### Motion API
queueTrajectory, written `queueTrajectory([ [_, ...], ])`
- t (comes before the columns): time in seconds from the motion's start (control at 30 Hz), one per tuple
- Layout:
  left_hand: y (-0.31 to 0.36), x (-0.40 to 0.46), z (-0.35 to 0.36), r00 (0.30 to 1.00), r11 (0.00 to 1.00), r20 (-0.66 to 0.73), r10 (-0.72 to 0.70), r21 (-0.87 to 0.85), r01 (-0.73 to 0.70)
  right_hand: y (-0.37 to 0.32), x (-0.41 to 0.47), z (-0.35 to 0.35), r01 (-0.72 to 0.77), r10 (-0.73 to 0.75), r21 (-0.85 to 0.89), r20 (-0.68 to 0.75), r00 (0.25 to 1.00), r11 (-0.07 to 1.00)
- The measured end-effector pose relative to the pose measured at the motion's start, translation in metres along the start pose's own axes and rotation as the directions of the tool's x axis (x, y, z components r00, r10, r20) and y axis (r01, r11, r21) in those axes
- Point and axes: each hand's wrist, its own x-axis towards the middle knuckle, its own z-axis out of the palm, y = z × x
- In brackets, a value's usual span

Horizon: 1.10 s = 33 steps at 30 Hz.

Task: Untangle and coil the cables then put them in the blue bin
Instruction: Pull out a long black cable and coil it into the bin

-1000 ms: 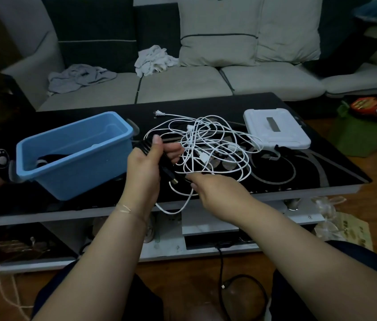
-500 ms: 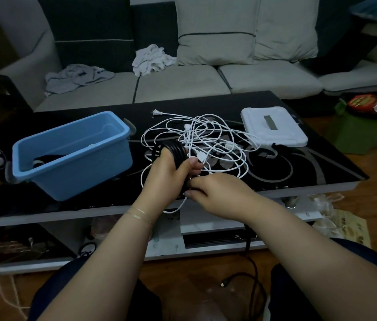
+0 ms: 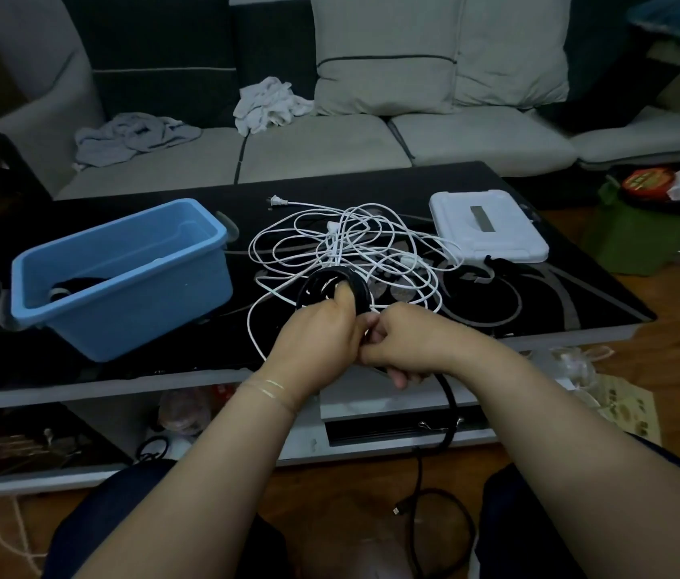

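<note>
Currently left hand (image 3: pixel 316 334) grips a black cable coil (image 3: pixel 335 286) at the near table edge (image 3: pixel 121 380), thumb pressed on the loops. Right hand (image 3: pixel 403 348) curls around the same cable's loose tail, which drops to the floor. White cable tangle (image 3: pixel 355 248) lies on the table behind the coil. Blue bin (image 3: pixel 121 277) sits left, a dark coil already inside.

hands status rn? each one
Left hand: grips the black cable coil.
Right hand: fingers curled on the black cable's loose run.
</note>
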Motion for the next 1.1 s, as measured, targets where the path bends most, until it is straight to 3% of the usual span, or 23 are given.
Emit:
queueTrajectory([
  [0.1, 0.003, -0.001, 0.0, 0.998, 0.997, 0.026, 0.05, 0.059, -0.051, 0.004, -0.004, -0.009, 0.01, -0.007, -0.027, 0.096, 0.995, 1.0],
  [0.2, 0.0, -0.001, -0.004, 0.998, 0.996, 0.052, 0.032, 0.078, -0.036, 0.005, -0.01, -0.021, 0.099, -0.124, 0.151, 0.169, 0.978, 0.984],
  [0.3, -0.007, -0.002, -0.012, 0.982, 0.985, 0.177, -0.063, -0.146, 0.09, 0.008, -0.014, -0.031, 0.134, -0.172, 0.379, 0.067, 0.983, 0.916],
  [0.37, -0.005, -0.005, -0.018, 0.957, 0.94, 0.283, -0.069, -0.301, 0.158, 0.01, -0.015, -0.035, 0.178, -0.174, 0.368, -0.047, 0.984, 0.912],
  [0.47, 0.002, -0.01, -0.02, 0.919, 0.798, 0.394, -0.029, -0.544, 0.258, 0.014, -0.013, -0.037, 0.266, -0.191, 0.227, -0.305, 0.933, 0.937],
  [0.57, 0.003, -0.011, -0.021, 0.906, 0.631, 0.42, 0.049, -0.717, 0.298, 0.015, -0.009, -0.038, 0.36, -0.229, 0.265, -0.42, 0.878, 0.895],
  [0.8, 0.001, -0.013, -0.031, 0.943, 0.433, 0.293, 0.158, -0.879, 0.201, 0.011, 0.001, -0.032, 0.469, -0.252, 0.407, -0.482, 0.839, 0.784],
  [1.1, 0.005, -0.015, -0.042, 0.965, 0.128, 0.259, -0.027, -0.957, 0.261, 0.0, 0.01, -0.013, 0.498, -0.185, 0.638, -0.493, 0.85, 0.587],
])
